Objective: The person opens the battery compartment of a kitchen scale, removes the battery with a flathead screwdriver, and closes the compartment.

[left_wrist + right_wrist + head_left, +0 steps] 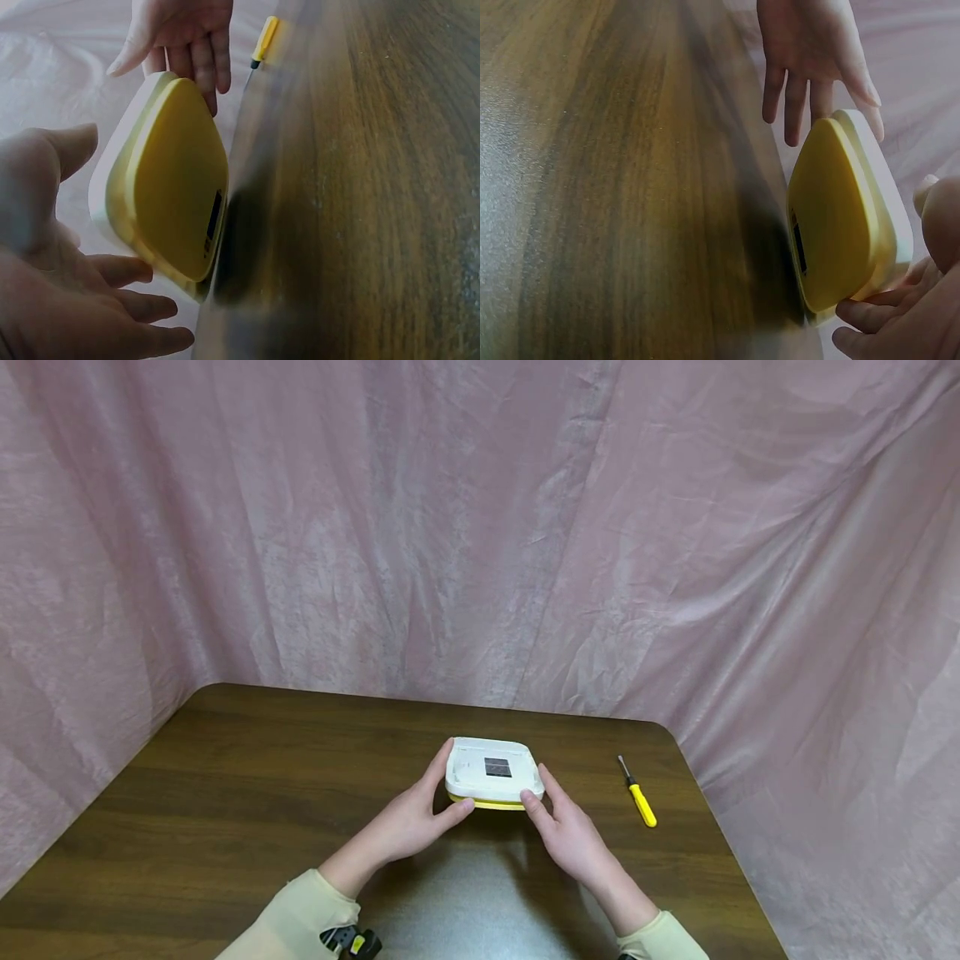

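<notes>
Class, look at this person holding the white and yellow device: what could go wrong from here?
1. The device might slip: the left hand and right hand support it only around its edges.
2. Its yellow face, with a dark strip, points down, so a drop could scuff it on the table.
3. The screwdriver lies loose beyond the right hand; a sideways swing might knock it.

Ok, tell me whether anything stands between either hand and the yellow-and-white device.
Nothing visible does. The left hand and right hand hold the device at its opposite sides. The screwdriver lies on the table beyond the right hand, outside the space between them.
</notes>
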A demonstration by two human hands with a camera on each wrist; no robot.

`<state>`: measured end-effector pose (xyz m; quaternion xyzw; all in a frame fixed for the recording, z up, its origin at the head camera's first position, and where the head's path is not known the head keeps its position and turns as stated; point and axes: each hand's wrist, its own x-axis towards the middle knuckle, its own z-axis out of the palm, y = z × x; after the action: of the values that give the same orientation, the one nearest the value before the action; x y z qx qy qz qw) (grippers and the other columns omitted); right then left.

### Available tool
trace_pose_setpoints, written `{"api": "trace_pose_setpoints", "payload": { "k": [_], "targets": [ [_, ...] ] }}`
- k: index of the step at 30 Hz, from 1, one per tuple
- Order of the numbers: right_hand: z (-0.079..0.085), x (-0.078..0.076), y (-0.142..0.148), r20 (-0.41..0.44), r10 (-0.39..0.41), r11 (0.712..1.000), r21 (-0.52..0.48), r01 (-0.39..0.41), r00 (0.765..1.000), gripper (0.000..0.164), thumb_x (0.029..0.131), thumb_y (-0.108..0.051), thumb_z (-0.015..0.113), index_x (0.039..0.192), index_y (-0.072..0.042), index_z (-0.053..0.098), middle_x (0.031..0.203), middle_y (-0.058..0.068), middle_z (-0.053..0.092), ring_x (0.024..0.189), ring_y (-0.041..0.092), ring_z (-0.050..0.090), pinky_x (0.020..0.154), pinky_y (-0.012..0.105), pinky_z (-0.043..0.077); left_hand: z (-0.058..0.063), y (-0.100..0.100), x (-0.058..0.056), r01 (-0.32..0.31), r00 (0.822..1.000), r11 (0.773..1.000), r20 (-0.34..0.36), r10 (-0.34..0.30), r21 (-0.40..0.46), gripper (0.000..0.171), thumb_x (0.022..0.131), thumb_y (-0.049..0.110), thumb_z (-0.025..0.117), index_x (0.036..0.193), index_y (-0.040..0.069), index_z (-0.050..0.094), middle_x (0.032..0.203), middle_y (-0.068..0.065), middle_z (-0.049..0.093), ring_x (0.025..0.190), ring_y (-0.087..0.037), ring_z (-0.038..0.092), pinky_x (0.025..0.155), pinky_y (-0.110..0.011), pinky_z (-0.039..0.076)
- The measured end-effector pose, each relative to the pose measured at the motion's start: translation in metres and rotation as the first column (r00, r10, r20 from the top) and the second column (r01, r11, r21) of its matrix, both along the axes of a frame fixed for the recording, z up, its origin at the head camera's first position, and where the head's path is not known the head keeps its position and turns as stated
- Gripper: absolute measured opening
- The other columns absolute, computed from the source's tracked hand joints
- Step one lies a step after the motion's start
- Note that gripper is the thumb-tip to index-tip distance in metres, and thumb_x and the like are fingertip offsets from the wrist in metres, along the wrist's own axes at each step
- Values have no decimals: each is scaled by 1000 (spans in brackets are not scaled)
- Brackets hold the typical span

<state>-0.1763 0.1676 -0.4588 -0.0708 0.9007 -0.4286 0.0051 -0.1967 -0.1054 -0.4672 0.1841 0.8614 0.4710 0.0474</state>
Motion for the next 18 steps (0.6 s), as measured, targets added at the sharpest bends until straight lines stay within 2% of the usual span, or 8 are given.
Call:
{"api": "trace_pose_setpoints", "payload": {
  "k": [7,18],
  "targets": [
    [-4,1,-3,45,-3,1000,15,3,999,84,113,-56,58,173,-1,32,172,22,41,158,42,40,125,64,34,-5,-1,-1,12,1000,1000,-5,-12,5,104,107,48,73,180,21,4,179,-18,27,157,-41,40,123,-63,37],
    [-11,1,-4,26,13,999,50,-15,1000,78,114,-49,60,171,-1,36,169,21,46,155,43,45,123,64,36,-8,-2,1,15,1000,1000,13,-15,-11,102,107,48,73,179,16,10,180,-18,25,160,-40,35,126,-63,33]
  ]
}}
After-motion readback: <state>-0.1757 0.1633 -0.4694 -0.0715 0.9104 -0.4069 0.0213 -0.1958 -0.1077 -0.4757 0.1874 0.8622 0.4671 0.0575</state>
